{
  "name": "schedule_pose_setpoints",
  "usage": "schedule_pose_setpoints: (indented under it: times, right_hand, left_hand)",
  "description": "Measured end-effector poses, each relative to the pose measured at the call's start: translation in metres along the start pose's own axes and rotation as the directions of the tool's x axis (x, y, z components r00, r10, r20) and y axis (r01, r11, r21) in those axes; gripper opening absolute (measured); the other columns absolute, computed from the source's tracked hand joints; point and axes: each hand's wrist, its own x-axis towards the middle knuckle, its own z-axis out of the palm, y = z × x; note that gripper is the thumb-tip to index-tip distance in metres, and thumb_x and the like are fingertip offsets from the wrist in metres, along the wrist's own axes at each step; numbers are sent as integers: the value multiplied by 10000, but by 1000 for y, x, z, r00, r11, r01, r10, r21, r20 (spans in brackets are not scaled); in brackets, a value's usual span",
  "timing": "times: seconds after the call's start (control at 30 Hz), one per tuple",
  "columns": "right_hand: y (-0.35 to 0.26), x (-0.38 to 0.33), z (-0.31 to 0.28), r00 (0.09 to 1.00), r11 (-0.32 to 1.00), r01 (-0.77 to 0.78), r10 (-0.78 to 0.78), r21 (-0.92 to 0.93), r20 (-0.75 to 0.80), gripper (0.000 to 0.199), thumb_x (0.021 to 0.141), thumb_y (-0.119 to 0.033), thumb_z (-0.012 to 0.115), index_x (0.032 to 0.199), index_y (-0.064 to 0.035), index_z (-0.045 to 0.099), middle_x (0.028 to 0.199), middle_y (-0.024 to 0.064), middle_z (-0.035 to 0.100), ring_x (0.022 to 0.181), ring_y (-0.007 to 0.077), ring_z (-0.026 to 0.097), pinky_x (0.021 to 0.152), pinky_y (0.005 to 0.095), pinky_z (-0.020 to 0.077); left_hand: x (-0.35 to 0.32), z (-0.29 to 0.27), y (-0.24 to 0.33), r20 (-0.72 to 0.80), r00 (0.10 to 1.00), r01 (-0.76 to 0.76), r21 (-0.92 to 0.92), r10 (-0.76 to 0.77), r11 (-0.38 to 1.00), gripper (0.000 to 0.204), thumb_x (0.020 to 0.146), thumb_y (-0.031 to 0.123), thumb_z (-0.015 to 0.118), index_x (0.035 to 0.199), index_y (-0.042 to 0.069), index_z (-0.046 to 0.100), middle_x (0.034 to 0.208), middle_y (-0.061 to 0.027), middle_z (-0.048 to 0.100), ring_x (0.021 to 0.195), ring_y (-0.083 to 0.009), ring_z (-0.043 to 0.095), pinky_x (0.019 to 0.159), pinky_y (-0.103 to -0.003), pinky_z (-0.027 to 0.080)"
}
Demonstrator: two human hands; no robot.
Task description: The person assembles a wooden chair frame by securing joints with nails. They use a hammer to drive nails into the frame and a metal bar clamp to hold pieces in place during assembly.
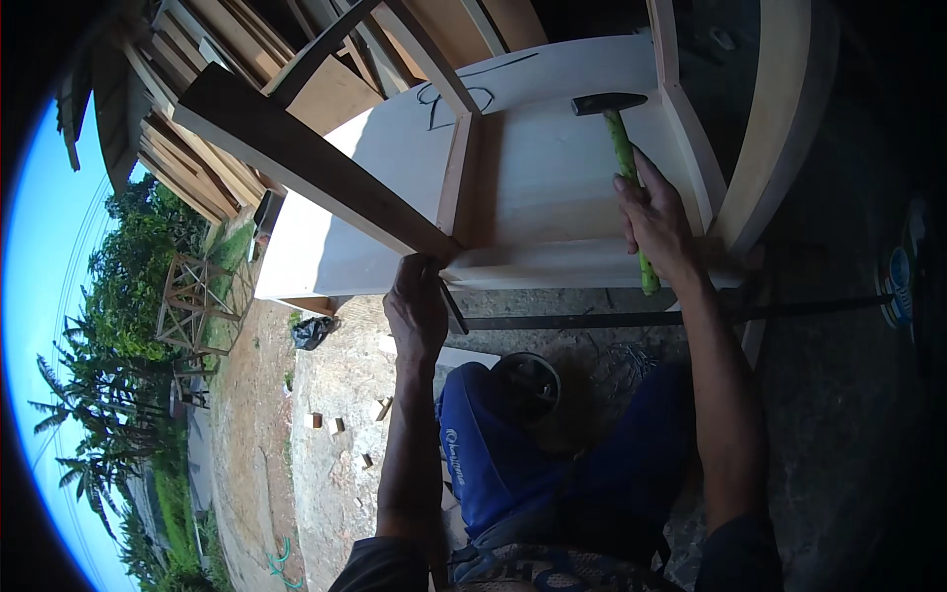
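Gripping hammer (624,148) by green handle: right hand (653,219) clenched mid-shaft, steel head beyond fingers, over pale wood frame (552,187). Left hand (417,306) clasps dark plank (306,158) end at frame corner. Hammer judged rigid, head-heavy; hold nearer handle end.

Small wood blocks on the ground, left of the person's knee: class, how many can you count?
4 small wood blocks: one, one beside it, one nearer the left hand's forearm, one lower. More may be hidden behind the leg.
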Motion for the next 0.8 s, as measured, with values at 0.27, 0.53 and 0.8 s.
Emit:
schedule_pose_setpoints:
  times: [0.27, 0.53, 0.8]
  right_hand:
    - [3, 0, -2, 1000, 1000, 25, -25, 6, 1, 610, 1067, -239, 543, 1601, -75, 298, 619, -27, 470, 476, 60, 452, 431, 271, 424]
    - [2, -1, -1, 999, 1000, 31, -31, 1, 10, 621, 1065, -241, 549, 1601, -64, 291, 626, -26, 470, 471, 61, 443, 430, 271, 420]
    - [7, 0, -3, 999, 998, 51, -51, 30, 7, 638, 1065, -266, 548, 1604, -61, 276, 642, -9, 480, 489, 60, 457, 426, 273, 420]
  left_hand:
    - [5, 10, 13, 22, 980, 197, -39, -196, 980, 102, 962, 104, 629, 1028, 67, 697, 862, -147, 737, 766, -313, 749, 676, -420, 558]
    - [3, 22, -7, -39, 998, -50, 149, 57, 987, 166, 934, 98, 604, 1039, 116, 732, 854, -107, 755, 787, -291, 750, 689, -407, 559]
    - [9, 22, -3, -2, 997, 71, 83, -71, 994, 189, 971, 135, 540, 1000, 127, 726, 849, -91, 759, 810, -309, 743, 694, -417, 549]
